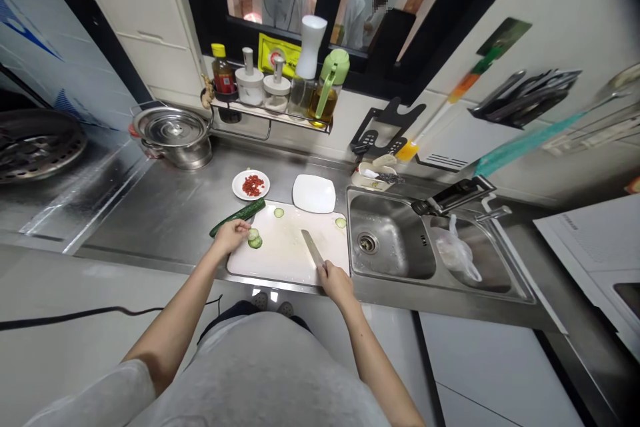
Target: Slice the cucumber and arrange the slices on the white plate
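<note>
In the head view my left hand (233, 235) is at the left side of the white cutting board (285, 260), its fingers pinched at a pale cucumber slice (253, 233). Just below that slice lies another green-edged cucumber slice (255, 243). A long dark green cucumber (239, 216) lies slantwise behind my left hand, over the board's upper left corner. My right hand (336, 281) is closed around the handle of a knife (313, 248), whose blade points up and left over the board. Single cucumber slices lie near the board's top edge (279, 213) and top right corner (341, 223).
Behind the board stand a plate of small red pieces (253, 185) and a white square plate (314, 193). A double sink (395, 233) is on the right, a lidded steel pot (180, 140) on the left. A rack (270, 113) holds seasoning bottles and jars.
</note>
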{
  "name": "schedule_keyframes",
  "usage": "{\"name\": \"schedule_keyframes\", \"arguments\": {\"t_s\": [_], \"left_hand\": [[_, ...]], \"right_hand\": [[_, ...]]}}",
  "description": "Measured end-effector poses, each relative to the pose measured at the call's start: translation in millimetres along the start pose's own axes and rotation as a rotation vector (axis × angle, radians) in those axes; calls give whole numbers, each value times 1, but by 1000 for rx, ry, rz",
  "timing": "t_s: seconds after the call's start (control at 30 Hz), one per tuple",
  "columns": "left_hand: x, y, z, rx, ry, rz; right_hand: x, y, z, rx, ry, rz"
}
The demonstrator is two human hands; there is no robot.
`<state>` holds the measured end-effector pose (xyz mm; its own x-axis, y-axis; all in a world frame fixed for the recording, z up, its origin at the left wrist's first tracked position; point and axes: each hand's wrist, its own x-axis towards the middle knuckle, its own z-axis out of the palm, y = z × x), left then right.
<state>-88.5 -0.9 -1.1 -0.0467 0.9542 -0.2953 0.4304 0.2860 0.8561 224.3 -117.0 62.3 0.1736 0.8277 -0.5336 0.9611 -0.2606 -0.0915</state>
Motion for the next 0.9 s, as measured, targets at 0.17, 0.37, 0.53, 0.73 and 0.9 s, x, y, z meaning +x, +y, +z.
{"name": "schedule_keyframes", "arguments": {"t_s": [0.17, 0.37, 0.53, 0.73, 0.9], "left_hand": [[-6, -4, 10, 144, -96, 4], [-13, 7, 16, 495, -56, 15], [-13, 16, 19, 597, -38, 80], [12, 45, 48, 604, -56, 225], [38, 75, 76, 789, -106, 303]], "right_hand": [[-1, 0, 0, -3, 3, -22], [-1, 0, 0, -9, -4, -14], [0, 2, 4, -2, 14, -12], [1, 2, 7, 12, 23, -16], [0, -1, 5, 13, -4, 1]]}}
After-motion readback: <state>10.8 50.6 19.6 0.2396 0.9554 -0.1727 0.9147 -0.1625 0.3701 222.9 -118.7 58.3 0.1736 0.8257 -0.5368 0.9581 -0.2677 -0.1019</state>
